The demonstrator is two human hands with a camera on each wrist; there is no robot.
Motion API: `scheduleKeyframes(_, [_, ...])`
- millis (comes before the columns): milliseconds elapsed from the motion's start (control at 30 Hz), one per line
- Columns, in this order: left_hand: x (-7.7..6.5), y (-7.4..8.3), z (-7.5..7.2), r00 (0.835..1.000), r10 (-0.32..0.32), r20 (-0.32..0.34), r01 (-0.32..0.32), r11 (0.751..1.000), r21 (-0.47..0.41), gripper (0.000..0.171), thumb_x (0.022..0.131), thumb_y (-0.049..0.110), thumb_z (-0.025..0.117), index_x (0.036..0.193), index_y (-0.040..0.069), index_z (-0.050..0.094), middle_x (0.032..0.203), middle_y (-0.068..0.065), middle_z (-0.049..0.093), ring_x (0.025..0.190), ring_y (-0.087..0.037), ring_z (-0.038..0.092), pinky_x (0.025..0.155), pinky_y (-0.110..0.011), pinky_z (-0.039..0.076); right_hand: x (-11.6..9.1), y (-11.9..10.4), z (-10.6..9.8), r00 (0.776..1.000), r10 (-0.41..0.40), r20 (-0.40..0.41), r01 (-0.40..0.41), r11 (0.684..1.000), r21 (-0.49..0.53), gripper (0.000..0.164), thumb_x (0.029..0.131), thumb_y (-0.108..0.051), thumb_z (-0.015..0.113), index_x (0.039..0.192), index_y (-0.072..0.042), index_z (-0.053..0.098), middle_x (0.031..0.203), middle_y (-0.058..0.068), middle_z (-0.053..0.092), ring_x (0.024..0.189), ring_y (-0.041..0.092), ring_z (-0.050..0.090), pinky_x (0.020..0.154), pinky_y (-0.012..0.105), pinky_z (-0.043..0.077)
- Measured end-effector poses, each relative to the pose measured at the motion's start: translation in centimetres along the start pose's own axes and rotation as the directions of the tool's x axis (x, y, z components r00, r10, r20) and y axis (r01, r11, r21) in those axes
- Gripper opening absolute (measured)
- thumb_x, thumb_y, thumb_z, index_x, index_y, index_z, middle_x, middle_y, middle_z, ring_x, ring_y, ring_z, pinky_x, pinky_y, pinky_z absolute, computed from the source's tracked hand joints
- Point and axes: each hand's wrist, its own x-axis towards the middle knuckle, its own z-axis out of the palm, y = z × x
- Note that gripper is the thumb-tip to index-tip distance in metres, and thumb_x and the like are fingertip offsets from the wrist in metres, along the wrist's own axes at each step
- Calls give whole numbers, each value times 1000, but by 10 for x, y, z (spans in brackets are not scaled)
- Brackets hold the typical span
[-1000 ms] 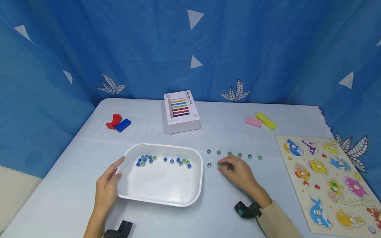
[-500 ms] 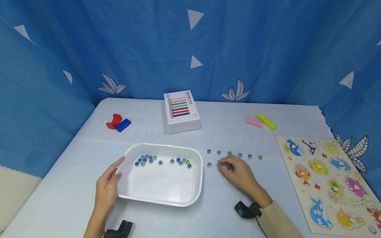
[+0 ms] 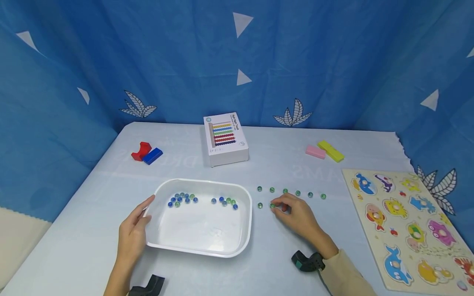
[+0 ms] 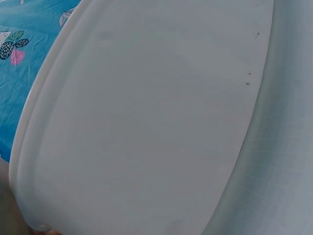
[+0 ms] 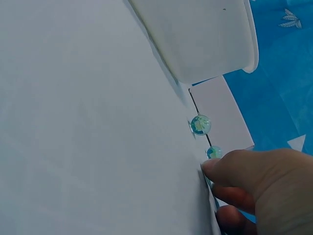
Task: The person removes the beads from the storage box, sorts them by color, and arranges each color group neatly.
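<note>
My left hand (image 3: 132, 235) grips the left rim of a white plastic tray (image 3: 200, 232), thumb at the front and fingers along the outside. Inside the tray lie blue and green glass marbles (image 3: 180, 200) in two loose groups. To the tray's right, my right hand (image 3: 298, 216) rests low on the table, thumb and forefinger pinching a green marble (image 3: 272, 205). Another green marble (image 3: 260, 205) lies just left of those fingertips, and several more form a row (image 3: 298, 193) behind. In the right wrist view, two marbles show beyond the thumb (image 5: 230, 169).
A white box with a bead picture (image 3: 226, 139) stands behind the tray. Red (image 3: 142, 151) and blue (image 3: 152, 156) blocks lie at the back left, pink (image 3: 315, 151) and yellow (image 3: 331, 151) ones at the back right. A wooden animal puzzle board (image 3: 401, 213) covers the right side.
One blue marble in the tray has rolled left from the right-hand group and now sits against the left-hand group. Both hands stay where they were.
</note>
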Motion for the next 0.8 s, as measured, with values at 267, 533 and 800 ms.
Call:
scheduleKeyframes(267, [1,-2,1,1000,-7,-1,7,1000,12,42,92,8,34,131,17,48,141,-5,42,135,-23,32,109,-41,29,0,-1,-1,1000,13,12,-14,1000,2,18,71,-15,74,88,-19,70,73,-11,56,64,3,47,56,16,42])
scheduleKeyframes(533, [0,-1,0,1000,7,7,-7,1000,-3,42,93,8,34,131,15,48,141,-8,42,135,-24,31,109,-42,28,2,-7,-9,991,82,101,-83,997,2,28,71,-20,75,98,-18,66,80,-9,58,68,4,48,58,16,43])
scheduleKeyframes(800, [0,0,0,1000,-5,4,5,1000,6,42,93,8,34,131,17,48,140,-5,42,135,-22,32,110,-39,29,8,-16,-10,981,91,173,-87,996,-29,30,73,-22,73,101,-19,66,77,-8,56,68,6,47,57,16,41])
